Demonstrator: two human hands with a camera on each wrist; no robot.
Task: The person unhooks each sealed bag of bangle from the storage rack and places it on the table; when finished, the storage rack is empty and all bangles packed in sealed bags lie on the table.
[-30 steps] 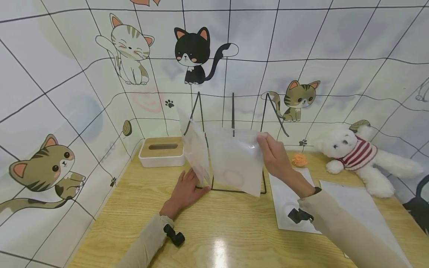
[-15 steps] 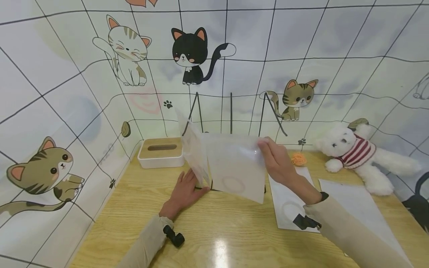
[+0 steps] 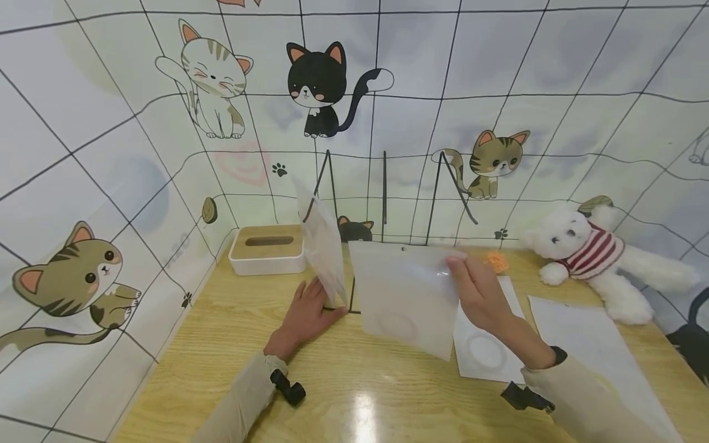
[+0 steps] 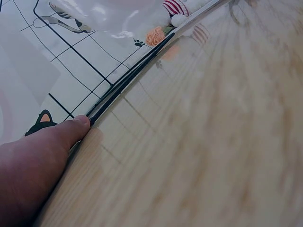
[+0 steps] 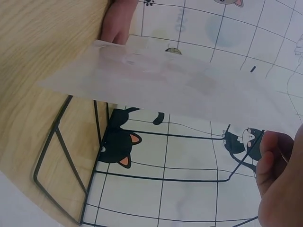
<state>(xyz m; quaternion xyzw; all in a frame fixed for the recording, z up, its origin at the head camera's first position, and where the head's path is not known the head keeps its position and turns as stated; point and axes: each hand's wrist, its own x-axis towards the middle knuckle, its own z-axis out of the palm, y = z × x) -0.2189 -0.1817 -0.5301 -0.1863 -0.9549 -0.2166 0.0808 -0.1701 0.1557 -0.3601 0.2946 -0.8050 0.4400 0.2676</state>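
My right hand (image 3: 484, 295) pinches the upper right corner of a flat, translucent plastic bag (image 3: 407, 301) with a small hole at its top edge and a faint ring near the bottom. This bag is held in front of a black wire rack (image 3: 435, 203). A second translucent bag (image 3: 324, 252) hangs from the rack's left arm. My left hand (image 3: 304, 317) lies on the table by that bag's lower end, fingers extended. In the left wrist view, the left thumb (image 4: 66, 132) rests right at the rack's base wire (image 4: 128, 80).
Behind the left hand stands a white tissue box (image 3: 268, 249) with a wooden lid. Two pale flat sheets, a nearer one (image 3: 487, 354) and a larger one (image 3: 598, 351), lie at right. Beyond them are an orange flower (image 3: 497, 263) and a white plush bear (image 3: 592, 264).
My right hand has drawn the bag down, toward me and slightly right, away from the rack's arms, uncovering more of the wires and wall. The left hand and the hanging bag stay put.
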